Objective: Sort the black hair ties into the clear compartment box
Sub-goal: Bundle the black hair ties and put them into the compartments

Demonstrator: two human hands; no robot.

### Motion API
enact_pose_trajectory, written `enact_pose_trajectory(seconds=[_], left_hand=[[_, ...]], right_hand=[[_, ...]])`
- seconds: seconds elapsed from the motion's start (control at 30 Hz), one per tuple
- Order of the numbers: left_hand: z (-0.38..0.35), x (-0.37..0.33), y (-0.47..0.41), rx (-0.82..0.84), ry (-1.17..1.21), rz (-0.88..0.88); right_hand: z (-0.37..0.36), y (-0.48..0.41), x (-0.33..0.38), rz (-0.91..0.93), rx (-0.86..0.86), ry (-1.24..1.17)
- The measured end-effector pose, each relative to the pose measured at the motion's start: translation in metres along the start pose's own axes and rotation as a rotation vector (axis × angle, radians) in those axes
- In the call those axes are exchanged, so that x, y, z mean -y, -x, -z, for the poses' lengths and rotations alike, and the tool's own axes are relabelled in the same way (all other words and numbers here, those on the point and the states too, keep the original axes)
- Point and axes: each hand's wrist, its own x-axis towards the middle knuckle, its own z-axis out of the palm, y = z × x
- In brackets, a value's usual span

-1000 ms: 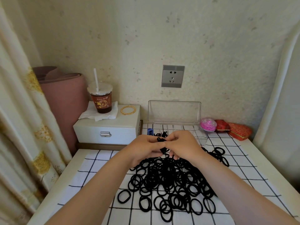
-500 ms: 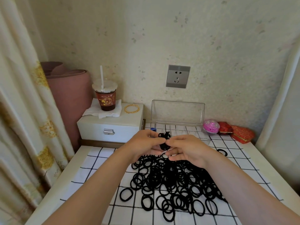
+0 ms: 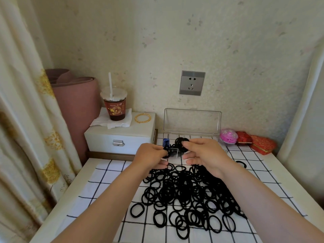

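Observation:
A big heap of black hair ties (image 3: 189,195) lies on the white checked cloth in front of me. Behind it stands the clear compartment box (image 3: 192,135) with its lid (image 3: 192,122) raised against the wall; some ties and a blue item (image 3: 165,142) lie in its left compartments. My right hand (image 3: 205,155) pinches a small bunch of ties (image 3: 181,141) above the box's left part. My left hand (image 3: 151,156) holds a few black ties (image 3: 167,151) at its fingertips just left of that. Both hands hide much of the box.
A white drawer box (image 3: 121,137) at the back left carries an iced drink cup (image 3: 114,106) on a napkin and gold bangles (image 3: 142,118). A pink round case (image 3: 228,135) and red boxes (image 3: 261,143) sit at the back right. One stray tie (image 3: 241,163) lies right. A curtain hangs left.
Both hands have moved away from me, from above the heap to above the box. They have drawn slightly apart, with the right hand lifting a bunch of ties.

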Motion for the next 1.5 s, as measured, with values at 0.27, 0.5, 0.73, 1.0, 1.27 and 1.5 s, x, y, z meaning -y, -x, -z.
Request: enact_pose_trajectory(seconds=[0.27, 0.5, 0.73, 1.0, 1.27, 1.5], left_hand=[[-0.007, -0.008, 0.007, 0.25, 0.138, -0.034], [-0.003, -0.012, 0.006, 0.379, 0.181, 0.006], [0.007, -0.008, 0.004, 0.48, 0.026, -0.029], [0.0, -0.006, -0.004, 0.284, -0.166, -0.203], [-0.009, 0.016, -0.034, 0.081, -0.512, -0.532], [-0.014, 0.029, -0.052, 0.177, -0.573, -0.405]], right_hand=[[-0.004, 0.0, -0.003, -0.032, 0.102, 0.179], [-0.007, 0.004, -0.001, 0.049, -0.029, 0.301], [-0.004, 0.003, -0.007, -0.003, 0.102, 0.337], [0.008, -0.011, -0.012, -0.119, 0.118, 0.214], [-0.018, -0.068, 0.003, 0.039, -0.183, 0.358], [-0.04, -0.109, 0.0, 0.242, -0.302, 0.83]])
